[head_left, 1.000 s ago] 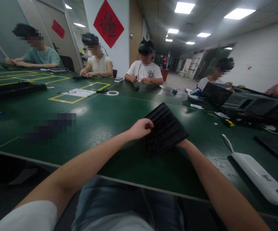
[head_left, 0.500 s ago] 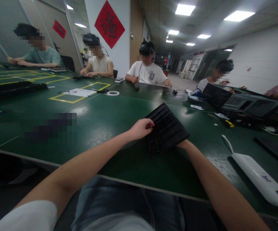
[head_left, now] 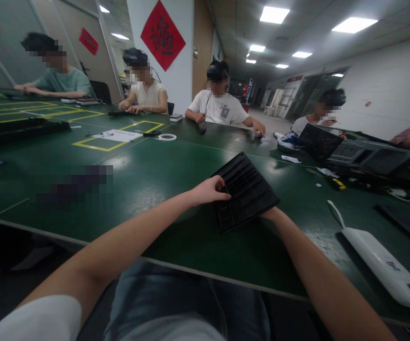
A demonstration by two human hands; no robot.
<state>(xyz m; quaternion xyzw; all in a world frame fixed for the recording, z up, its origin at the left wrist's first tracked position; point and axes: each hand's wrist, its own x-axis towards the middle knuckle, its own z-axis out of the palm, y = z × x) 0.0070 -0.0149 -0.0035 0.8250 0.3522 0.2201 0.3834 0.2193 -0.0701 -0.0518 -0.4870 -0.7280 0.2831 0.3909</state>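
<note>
A flat black compartment tray (head_left: 249, 189), split by thin ribs into narrow sections, is tilted above the table in front of me. My right hand (head_left: 270, 213) holds it from underneath at the near right side; its fingers are hidden behind the tray. Over the tray's left part is my left hand (head_left: 212, 189), thumb and index finger apart with a gap between them. Its thumb reaches over the compartments, and nothing shows between the fingertips. Whether it touches the tray, I cannot tell.
A white power bank (head_left: 382, 265) with a short cable lies at right. Beyond it stand an opened computer case (head_left: 371, 154) and scraps. Farther off are a tape roll (head_left: 167, 137), white paper (head_left: 117, 135) and a black bar-shaped object (head_left: 23, 130). Several people sit around the green table (head_left: 176, 166).
My left thumb and index finger have spread apart over the tray. The tray and my right hand have stayed put. Across the table, a person's hand has reached to a small dark object.
</note>
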